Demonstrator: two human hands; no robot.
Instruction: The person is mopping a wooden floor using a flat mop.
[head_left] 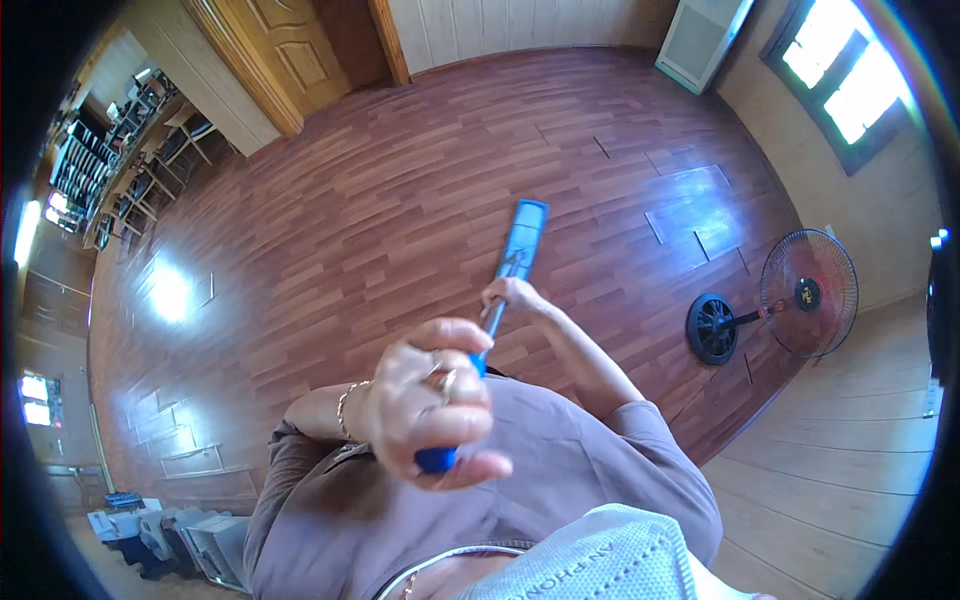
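Observation:
A flat mop with a light blue head [527, 228] rests on the brown wood-look floor ahead of me. Its thin metal pole slants back toward my chest, and the blue grip end [435, 460] shows below my left palm. Wrapped round the top of the pole is my left hand [430, 400], closed, with a ring and a bracelet on it. Farther down, my right hand [515, 294] closes round the pole just short of the mop head.
A standing fan [808, 293] with a round black base [713, 328] is at the right by the wall. A white floor-standing unit [700, 42] stands far right. A wooden door [290, 50] is far left, desks and chairs [150, 185] beyond it. Grey-white equipment [215, 545] sits lower left.

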